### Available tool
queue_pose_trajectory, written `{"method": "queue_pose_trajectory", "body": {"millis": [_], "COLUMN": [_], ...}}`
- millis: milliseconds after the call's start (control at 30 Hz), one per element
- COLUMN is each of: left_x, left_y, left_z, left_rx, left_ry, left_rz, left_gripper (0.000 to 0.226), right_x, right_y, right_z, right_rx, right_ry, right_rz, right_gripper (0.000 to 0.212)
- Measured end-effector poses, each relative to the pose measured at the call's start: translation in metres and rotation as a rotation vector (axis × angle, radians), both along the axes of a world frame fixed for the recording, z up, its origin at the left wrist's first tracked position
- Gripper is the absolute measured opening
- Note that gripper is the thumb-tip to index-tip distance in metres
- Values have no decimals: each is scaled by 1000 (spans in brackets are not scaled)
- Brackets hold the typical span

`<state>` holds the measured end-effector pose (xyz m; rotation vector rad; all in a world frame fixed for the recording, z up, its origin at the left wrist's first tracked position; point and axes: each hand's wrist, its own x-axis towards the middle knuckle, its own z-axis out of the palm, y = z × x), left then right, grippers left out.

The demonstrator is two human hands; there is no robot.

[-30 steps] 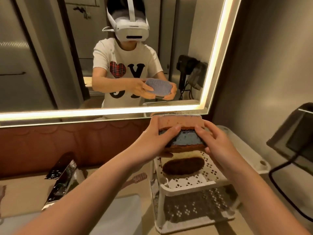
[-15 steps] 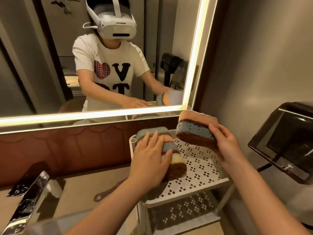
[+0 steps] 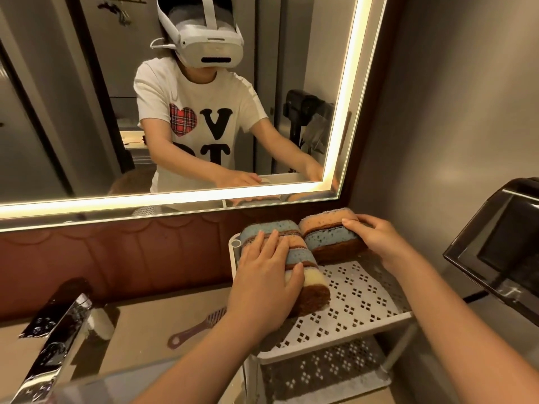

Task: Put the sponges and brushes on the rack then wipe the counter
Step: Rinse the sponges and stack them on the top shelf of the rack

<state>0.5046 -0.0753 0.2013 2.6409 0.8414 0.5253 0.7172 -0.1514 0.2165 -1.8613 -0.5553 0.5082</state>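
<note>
A white perforated two-tier rack (image 3: 364,298) stands at the counter's right end. On its top shelf lies a row of sponges (image 3: 303,275) in blue, orange, cream and brown, on edge along the left side. My left hand (image 3: 262,275) lies on them with fingers spread. My right hand (image 3: 376,237) grips a pair of sponges (image 3: 326,231), orange and blue with brown pads, set at the shelf's back right beside the row. A purple brush (image 3: 201,325) lies on the beige counter (image 3: 140,330) left of the rack.
A chrome tap (image 3: 55,330) rises at the lower left over a basin edge. A lit mirror (image 3: 186,196) spans the wall behind, showing a person's reflection. A dark appliance (image 3: 501,249) sits close to the right of the rack. The rack's lower shelf (image 3: 320,374) holds nothing visible.
My right hand brought its two sponges down from mid-air onto the top shelf's back right. My left hand stayed on the row of sponges.
</note>
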Motion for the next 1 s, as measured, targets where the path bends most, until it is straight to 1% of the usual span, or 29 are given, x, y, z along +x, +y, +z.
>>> {"method": "queue_pose_trajectory", "body": {"millis": [33, 100, 167, 233, 433, 500, 567, 667, 733, 800, 900, 1000], "left_x": [0, 0, 0, 0, -1, -2, -2, -9, -21, -34, -64, -104], "left_y": [1, 1, 0, 0, 0, 1, 4, 10, 14, 18, 27, 33], "left_z": [-1, -1, -1, 0, 2, 5, 8, 12, 19, 28, 42, 51], "left_rx": [-4, -2, 3, -6, -50, -101, -182, -255, -260, -269, -193, -146], "left_ry": [-1, -3, -3, -2, -9, -47, -137, -280, -303, -297, -246, -142], "left_rz": [-1, 0, -3, -6, -16, -23, -39, -54, -84, -130, -154, -174], "left_gripper": [69, 70, 64, 59, 57, 55, 51, 45, 41, 35, 27, 27], "right_x": [3, 4, 4, 3, 3, 0, -7, -28, -48, -69, -107, -145], "right_y": [2, 4, 6, 9, 10, 10, 10, 11, 11, 10, 9, 12], "right_z": [-1, -3, -5, -9, -12, -8, -2, 11, 22, 31, 41, 45], "right_rx": [-27, -64, -72, -75, -176, -203, -177, -69, -32, -19, -15, -72], "right_ry": [-2, -8, -29, -80, -303, -446, -586, -723, -775, -771, -777, -865], "right_rz": [-5, -3, 6, 1, -85, -132, -142, -83, -17, 59, 192, 309], "right_gripper": [55, 47, 40, 41, 44, 44, 37, 23, 19, 17, 15, 14]}}
